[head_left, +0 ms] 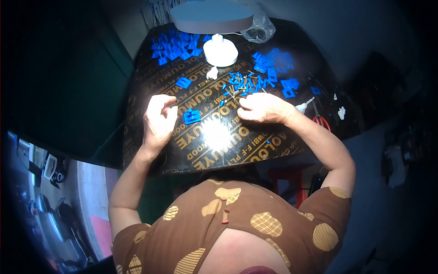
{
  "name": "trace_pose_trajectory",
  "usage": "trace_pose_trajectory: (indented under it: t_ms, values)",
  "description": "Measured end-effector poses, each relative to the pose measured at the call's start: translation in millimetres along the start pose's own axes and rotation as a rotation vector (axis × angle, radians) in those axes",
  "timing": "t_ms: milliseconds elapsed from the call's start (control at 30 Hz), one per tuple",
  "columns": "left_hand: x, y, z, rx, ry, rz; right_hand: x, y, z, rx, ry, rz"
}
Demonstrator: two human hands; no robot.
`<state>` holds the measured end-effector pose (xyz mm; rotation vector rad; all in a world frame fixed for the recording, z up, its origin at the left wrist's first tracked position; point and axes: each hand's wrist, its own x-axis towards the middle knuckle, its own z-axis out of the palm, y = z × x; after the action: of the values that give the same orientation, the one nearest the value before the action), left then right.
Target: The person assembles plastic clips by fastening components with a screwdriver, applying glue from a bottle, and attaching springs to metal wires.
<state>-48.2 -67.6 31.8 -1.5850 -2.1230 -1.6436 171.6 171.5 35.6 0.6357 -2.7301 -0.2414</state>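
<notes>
My left hand [159, 119] hovers over the left part of the table, index finger and thumb apart with nothing seen between them. Just to its right lies a blue plastic piece [192, 117] with a square base, and a similar blue piece [183, 82] rests farther back. My right hand [265, 108] is at the near edge of a pile of small metal pins with blue ends [244, 84]. Its fingers are curled together and downward; whatever they hold is hidden. One blue-ended pin [221, 104] lies apart, between my hands.
A white lamp [221, 51] stands at the back. Blue parts are heaped at the back left [175, 45] and back right [278, 61]. Near my right forearm are red-handled scissors [322, 122] and a white nozzle bottle [303, 106]. A clear plastic bag [260, 31] sits behind.
</notes>
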Motion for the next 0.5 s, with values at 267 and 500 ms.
trace_pose_trajectory:
  t_ms: [267,500]
  values:
    - [-10.0,43.7,32.0,-0.070,-0.205,0.092,-3.3,-7.1,4.1,0.188,0.598,0.387]
    - [-0.5,18.1,87.5,0.302,-0.296,0.339,-2.9,-43.7,8.5,0.792,1.040,0.831]
